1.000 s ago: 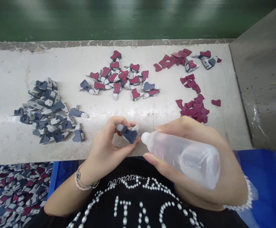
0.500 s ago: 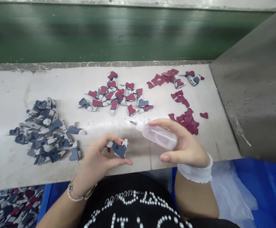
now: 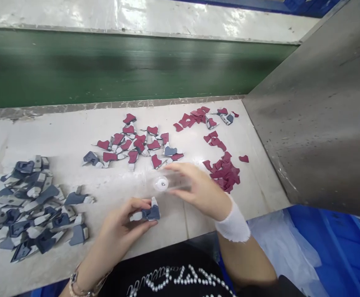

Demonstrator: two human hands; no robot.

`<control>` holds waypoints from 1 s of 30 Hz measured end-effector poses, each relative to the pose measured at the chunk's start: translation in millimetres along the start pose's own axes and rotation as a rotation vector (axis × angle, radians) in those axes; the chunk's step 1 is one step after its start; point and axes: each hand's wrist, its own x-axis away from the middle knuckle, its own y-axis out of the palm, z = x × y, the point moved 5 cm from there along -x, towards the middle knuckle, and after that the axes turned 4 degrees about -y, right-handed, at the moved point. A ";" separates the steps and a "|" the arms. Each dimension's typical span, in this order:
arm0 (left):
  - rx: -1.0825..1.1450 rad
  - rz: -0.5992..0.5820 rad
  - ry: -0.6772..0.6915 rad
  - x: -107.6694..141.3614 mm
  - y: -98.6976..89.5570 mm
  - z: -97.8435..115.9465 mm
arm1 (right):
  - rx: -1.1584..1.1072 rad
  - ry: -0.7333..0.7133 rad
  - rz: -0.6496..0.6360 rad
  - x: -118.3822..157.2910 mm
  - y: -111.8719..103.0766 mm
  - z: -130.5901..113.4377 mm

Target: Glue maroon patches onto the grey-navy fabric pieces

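Bottle (image 3: 176,181) turned from pointing left to cap facing the camera, blurred; right hand (image 3: 203,192) clamped round it. Near the tabletop's (image 3: 173,216) front edge, left hand (image 3: 121,227) pinches blue-grey part (image 3: 151,212), gap between it and bottle. Blue-grey pile (image 3: 46,194) left. Farther: maroon pieces (image 3: 227,173) toward right edge, short of metal panel (image 3: 316,103); maroon-topped parts (image 3: 139,142) mid-tabletop, strip of room to far edge.

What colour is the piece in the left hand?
The piece in the left hand is slate blue and light grey, best seen in the head view.
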 end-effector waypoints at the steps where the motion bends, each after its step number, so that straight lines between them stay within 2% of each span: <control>1: 0.013 0.021 -0.001 1.6 -0.7 0.5 | 0.052 0.031 0.048 5.2 -13.6 6.2; 4: 0.048 0.075 -0.036 7.7 -1.2 1.8 | 0.202 0.162 0.182 18.4 -54.6 32.7; 6: 0.054 0.088 -0.048 10.6 0.4 2.7 | 0.271 0.223 0.184 20.3 -70.9 50.6; 10: 0.003 0.066 0.036 12.2 7.1 6.3 | 0.342 0.262 0.060 9.8 -75.0 71.6; 14: -0.050 0.065 0.110 15.3 13.1 12.1 | 0.383 0.243 -0.050 -5.3 -69.7 72.2; 18: -0.013 0.092 0.063 20.6 17.0 18.7 | 0.387 0.239 -0.128 -12.0 -69.7 61.0; 22: 0.085 0.147 0.019 22.8 21.9 20.4 | 0.339 0.200 -0.099 4.0 -65.9 31.8; 25: 0.147 0.226 0.028 22.2 26.0 16.6 | 0.190 0.132 -0.165 28.0 -44.0 5.8; 28: 0.182 0.280 0.049 21.1 30.4 12.5 | -0.110 0.023 -0.305 50.6 -11.0 -17.6; 30: 0.174 0.303 0.068 20.1 32.1 12.1 | -0.183 -0.031 -0.306 59.8 4.1 -28.5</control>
